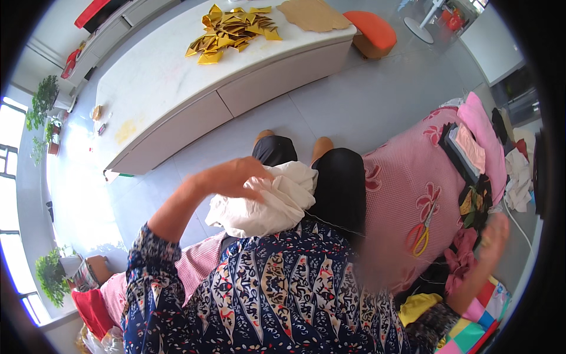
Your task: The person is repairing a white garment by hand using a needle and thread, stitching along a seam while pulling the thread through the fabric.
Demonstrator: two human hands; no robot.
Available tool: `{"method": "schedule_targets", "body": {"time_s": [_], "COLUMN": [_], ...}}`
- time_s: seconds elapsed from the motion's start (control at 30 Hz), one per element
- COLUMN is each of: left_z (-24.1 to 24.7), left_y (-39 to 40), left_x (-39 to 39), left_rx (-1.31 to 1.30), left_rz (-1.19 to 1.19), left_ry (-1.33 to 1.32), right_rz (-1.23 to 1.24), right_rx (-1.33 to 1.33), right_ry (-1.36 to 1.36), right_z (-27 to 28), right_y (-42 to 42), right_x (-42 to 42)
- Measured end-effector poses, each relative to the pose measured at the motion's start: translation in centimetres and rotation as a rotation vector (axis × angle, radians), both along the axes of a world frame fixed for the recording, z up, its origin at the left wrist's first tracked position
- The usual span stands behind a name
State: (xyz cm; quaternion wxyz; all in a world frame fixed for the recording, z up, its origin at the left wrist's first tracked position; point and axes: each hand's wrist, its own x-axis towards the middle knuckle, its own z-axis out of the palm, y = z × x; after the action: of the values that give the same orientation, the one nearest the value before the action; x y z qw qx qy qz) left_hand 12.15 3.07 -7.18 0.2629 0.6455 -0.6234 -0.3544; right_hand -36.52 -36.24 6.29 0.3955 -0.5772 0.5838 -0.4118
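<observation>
A bundled white cloth lies across my lap. My left hand grips a fold of it between thumb and fingers. From the cloth a thin thread runs right over my dark trouser leg. My right hand is stretched far out to the right, blurred, above the clothes beside the sofa seat; whether it pinches something small, such as the thread's end, I cannot make out. Scissors with red and yellow handles lie on the pink floral sofa cover, between my leg and my right hand.
Ahead stands a long white-topped table with folded gold paper pieces and a brown cardboard sheet. An orange-topped stool is beyond its right end. Folded clothes, a pink pillow and a yellow cloth lie to my right.
</observation>
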Motion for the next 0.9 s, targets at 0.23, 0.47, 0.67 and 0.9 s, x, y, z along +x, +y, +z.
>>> {"method": "schedule_targets", "body": {"time_s": [0.23,0.47,0.67,0.9], "left_z": [-1.8,0.3,2.8,2.2], "left_y": [3.9,5.6,7.5,8.9], "left_x": [-4.5,-4.9,-5.5,-9.0], "left_rx": [-0.437,-0.55,-0.621,-0.701], "left_rz": [0.346,0.51,0.429,0.596], "left_ry": [-0.101,-0.052,-0.188,-0.214], "right_rz": [1.514,1.467,1.412,1.245], "right_rx": [0.466,0.709,0.443,-0.416], "right_ry": [0.205,0.084,-0.142,0.089], "right_z": [-14.6,-14.1,-7.5,-11.3], "right_y": [17.6,18.0,16.1,18.7], "right_x": [22.6,25.0,25.5,31.6]}}
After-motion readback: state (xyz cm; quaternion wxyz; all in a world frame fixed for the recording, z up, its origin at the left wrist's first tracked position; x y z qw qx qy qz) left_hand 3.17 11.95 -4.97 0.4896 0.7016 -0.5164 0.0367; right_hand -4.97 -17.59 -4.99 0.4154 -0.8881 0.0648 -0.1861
